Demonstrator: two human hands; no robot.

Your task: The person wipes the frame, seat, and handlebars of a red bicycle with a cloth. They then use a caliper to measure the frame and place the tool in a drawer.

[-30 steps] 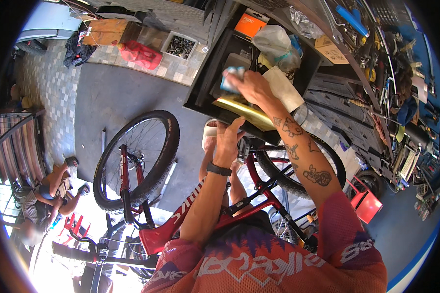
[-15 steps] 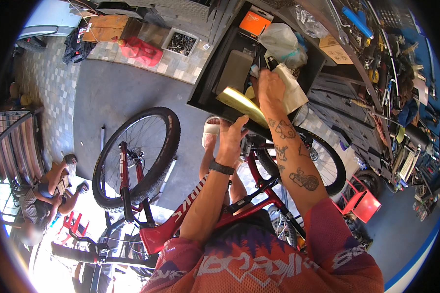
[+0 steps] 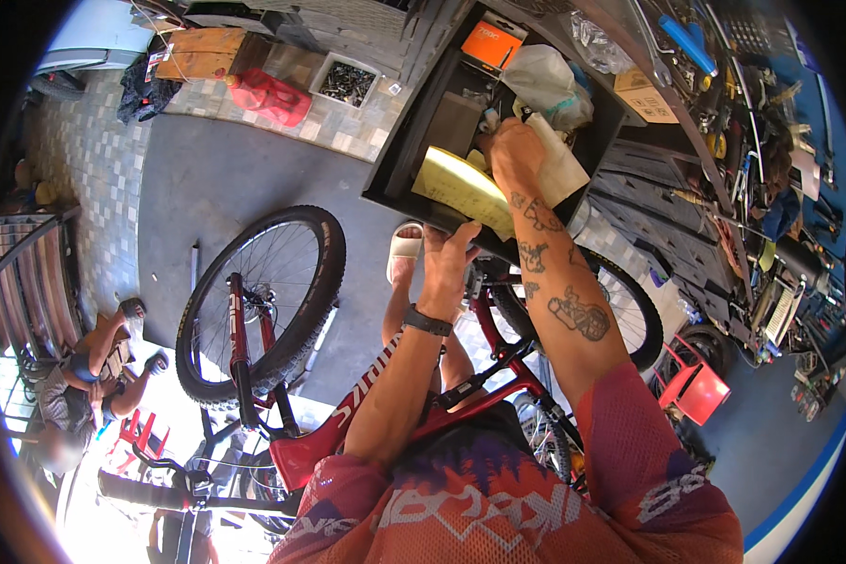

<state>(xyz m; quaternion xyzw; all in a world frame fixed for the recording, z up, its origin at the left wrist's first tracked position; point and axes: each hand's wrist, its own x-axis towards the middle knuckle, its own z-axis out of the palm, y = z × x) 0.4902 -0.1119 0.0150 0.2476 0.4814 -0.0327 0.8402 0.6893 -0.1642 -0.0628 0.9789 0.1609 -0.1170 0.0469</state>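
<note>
My right hand (image 3: 514,148) reaches into a dark open drawer (image 3: 392,201). Its fingers are closed and point down among small items; what they hold is hidden. A yellow sheet (image 3: 461,191) with faint writing stands tilted along the drawer's front, beside my right wrist. Against my forearm lies a cream-coloured paper (image 3: 561,169). My left hand (image 3: 446,268) grips the drawer's front edge, thumb on top. Farther in are a clear plastic bag (image 3: 547,83), an orange box (image 3: 492,43) and a flat grey-brown box (image 3: 455,120).
A red bicycle (image 3: 301,453) stands below my arms, its front wheel (image 3: 326,282) to the left. Tools crowd the right wall beside a cardboard box (image 3: 645,98). A red chair (image 3: 697,392) stands at right; a seated person (image 3: 80,381) is at far left.
My right hand has shifted slightly deeper into the drawer. The yellow sheet has tipped, so more of its face shows and it covers more of the flat box. My left hand stays put.
</note>
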